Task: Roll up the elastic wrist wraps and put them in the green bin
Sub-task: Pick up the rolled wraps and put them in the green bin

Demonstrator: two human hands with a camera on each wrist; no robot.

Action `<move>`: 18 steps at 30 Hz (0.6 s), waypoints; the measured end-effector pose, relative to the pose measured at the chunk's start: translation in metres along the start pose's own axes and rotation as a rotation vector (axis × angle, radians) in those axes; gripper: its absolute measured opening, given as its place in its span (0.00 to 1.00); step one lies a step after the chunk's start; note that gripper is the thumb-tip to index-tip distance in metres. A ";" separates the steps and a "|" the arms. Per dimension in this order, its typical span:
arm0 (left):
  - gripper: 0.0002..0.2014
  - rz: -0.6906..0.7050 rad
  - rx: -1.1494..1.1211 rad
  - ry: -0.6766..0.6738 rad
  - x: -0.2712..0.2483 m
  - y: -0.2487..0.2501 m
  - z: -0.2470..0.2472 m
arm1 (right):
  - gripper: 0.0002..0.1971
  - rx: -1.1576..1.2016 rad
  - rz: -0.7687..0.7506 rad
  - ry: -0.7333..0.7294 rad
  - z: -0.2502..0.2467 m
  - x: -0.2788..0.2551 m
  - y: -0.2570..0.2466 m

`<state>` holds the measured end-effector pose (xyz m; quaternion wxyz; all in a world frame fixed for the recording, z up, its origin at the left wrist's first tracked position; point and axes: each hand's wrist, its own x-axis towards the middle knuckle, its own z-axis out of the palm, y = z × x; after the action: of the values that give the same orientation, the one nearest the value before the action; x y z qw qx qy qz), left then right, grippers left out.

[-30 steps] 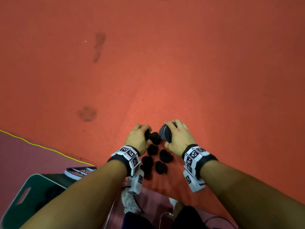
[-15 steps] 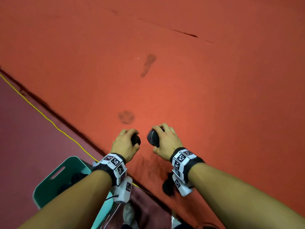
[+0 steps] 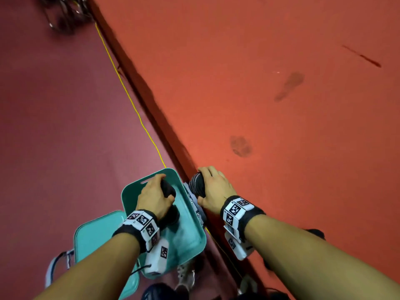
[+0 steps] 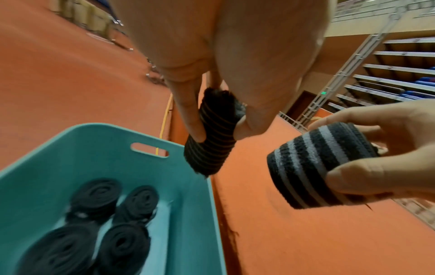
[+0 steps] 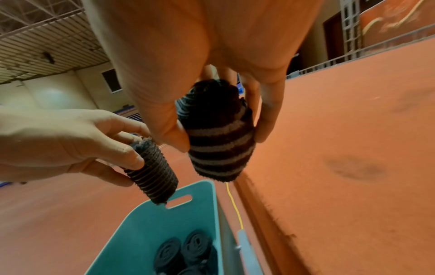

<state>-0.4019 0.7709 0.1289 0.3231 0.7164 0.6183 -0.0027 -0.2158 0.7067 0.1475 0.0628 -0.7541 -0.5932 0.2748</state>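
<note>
Red sports floor below. I'm at the drop: my left hand (image 3: pixel 154 197) pinches a thin roll (image 4: pixel 210 141) over the bin (image 4: pixel 113 136), my right hand (image 3: pixel 214 191) grips a striped roll (image 4: pixel 315 167) just outside. Next, release left, bring right across.

Green bin (image 4: pixel 70 152) — smooth plastic; rolled wraps (image 4: pixel 132 202) — ribbed cloth.

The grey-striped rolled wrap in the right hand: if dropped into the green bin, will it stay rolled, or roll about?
The grey-striped rolled wrap looks soft and light; the right hand grips it between thumb and fingers. It is cylindrical, so it may roll. The rolls in the green bin have kept their coils.
</note>
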 end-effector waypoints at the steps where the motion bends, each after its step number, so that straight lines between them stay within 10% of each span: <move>1: 0.34 -0.039 -0.011 -0.003 0.000 -0.013 -0.001 | 0.41 -0.007 -0.018 -0.027 0.010 0.006 -0.011; 18: 0.26 -0.316 0.213 -0.445 0.017 -0.098 0.104 | 0.32 -0.194 0.047 -0.558 0.173 0.048 -0.039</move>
<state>-0.4440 0.7399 -0.0054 0.3693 0.6228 0.6325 -0.2751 -0.3268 0.7226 0.0024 -0.1814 -0.6655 -0.5933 0.4150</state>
